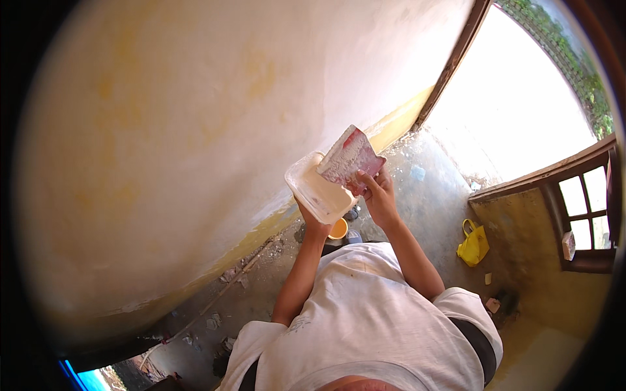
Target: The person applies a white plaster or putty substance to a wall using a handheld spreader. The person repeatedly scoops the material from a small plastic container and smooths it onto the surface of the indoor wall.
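My left hand (313,217) grips a shallow white rectangular tray (300,161) from below and along its near side, its fingers partly hidden under it. Pale putty (326,195) coats the inside of the tray. My right hand (379,193) is closed around the lower end of a flat reddish putty spreader (352,159), thumb on top. White putty is smeared across the spreader's face. The spreader is tilted above the tray's right side; whether the two touch I cannot tell.
A patchy white and yellow wall (182,117) fills the left. An orange bucket (338,229) stands on the floor by my feet. At right are a yellow bag (473,244), a bright doorway (508,98) and a window (589,208). A long stick (222,291) and debris lie along the wall's base.
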`<state>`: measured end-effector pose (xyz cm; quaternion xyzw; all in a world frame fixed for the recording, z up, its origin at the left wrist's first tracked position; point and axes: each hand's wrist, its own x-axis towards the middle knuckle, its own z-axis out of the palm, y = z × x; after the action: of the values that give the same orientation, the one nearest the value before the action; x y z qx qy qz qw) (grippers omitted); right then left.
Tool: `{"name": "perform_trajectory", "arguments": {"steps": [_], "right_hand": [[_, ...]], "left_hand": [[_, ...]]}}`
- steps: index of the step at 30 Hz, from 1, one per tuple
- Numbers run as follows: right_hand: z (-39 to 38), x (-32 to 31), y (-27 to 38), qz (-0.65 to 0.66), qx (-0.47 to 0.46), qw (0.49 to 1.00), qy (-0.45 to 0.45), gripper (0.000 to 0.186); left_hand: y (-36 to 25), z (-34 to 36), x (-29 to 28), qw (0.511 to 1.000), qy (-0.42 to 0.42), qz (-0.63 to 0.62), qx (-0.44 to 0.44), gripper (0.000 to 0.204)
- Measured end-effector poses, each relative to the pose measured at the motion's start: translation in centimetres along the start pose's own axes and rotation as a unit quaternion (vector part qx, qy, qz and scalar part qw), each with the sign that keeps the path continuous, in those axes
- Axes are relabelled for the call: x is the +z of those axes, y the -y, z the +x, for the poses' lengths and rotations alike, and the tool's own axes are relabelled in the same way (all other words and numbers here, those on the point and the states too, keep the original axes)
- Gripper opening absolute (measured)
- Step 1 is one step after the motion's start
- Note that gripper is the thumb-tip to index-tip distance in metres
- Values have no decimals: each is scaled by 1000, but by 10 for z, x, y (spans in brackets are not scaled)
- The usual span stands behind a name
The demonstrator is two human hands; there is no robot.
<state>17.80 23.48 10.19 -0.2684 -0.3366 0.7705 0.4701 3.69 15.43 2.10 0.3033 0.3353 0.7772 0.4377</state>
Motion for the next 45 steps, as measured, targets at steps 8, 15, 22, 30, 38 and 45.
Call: {"name": "perform_trajectory", "arguments": {"steps": [8, 15, 22, 30, 38, 45], "right_hand": [[90, 65, 83, -339, -327, 869, -148, 24], [149, 161, 76, -481, -533, 677, -160, 61], [82, 101, 54, -430, -377, 810, -130, 32], [190, 38, 192, -361, -366, 799, -312, 27], [120, 148, 90, -392, -557, 709, -184, 40], [87, 76, 3, -355, -412, 825, -154, 24]], "left_hand": [[-28, -12, -37, 964, -136, -192, -123, 61], [-51, -30, -35, 963, -159, -171, -135, 65], [-68, -32, -40, 949, -182, -159, -201, 63], [-73, -40, -52, 939, -163, -187, -239, 57], [-77, -43, -47, 957, -162, -150, -191, 57], [-67, -49, -74, 947, -174, -169, -212, 62]]}}
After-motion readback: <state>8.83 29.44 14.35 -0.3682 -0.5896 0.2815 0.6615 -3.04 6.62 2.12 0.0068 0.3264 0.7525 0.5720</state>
